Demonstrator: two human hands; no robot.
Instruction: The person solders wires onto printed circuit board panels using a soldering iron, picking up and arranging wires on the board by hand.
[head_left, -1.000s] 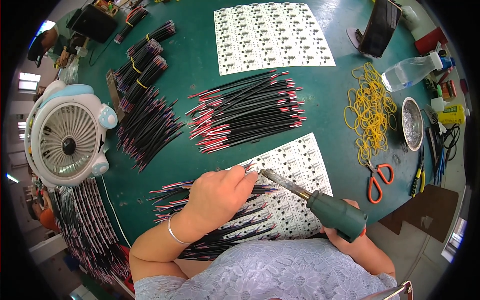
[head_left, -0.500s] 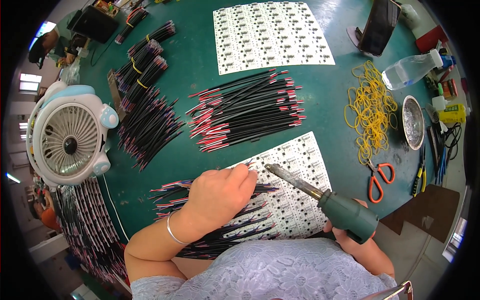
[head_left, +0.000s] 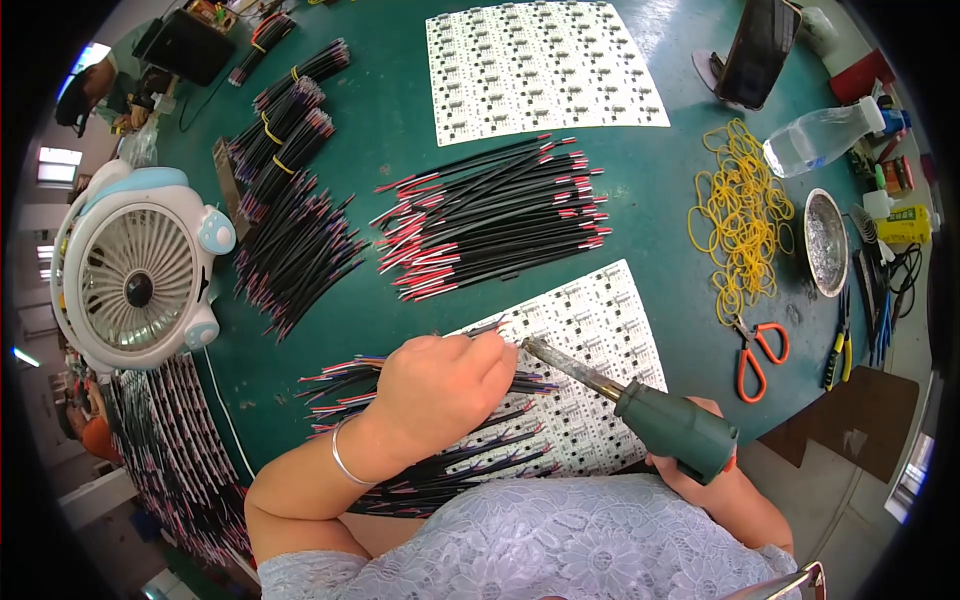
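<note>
My right hand (head_left: 705,470) grips the dark green handle of a soldering iron (head_left: 680,430), its metal barrel pointing left. The iron's tip comes up close to the fingers of my left hand (head_left: 450,375); whether they touch is hard to tell. Closed in a pinch, my left hand holds a thin black-sleeved wire (head_left: 487,328), most of it hidden by the fingers. Beneath both hands is a white circuit board sheet (head_left: 600,330) with rows of small parts. Several black-sleeved wires (head_left: 500,445) with coloured ends lie across its left part.
Beyond the board lies a pile of black-sleeved wires (head_left: 500,220); another wire pile (head_left: 300,250) is left of it. A second board sheet (head_left: 540,70) lies at the back. A fan (head_left: 140,285) stands left. Rubber bands (head_left: 740,220), a metal bowl (head_left: 825,245) and orange-handled scissors (head_left: 750,370) are right.
The soldering iron and my right hand have moved slightly left, bringing the tip closer to my left fingers. My left hand has barely moved.
</note>
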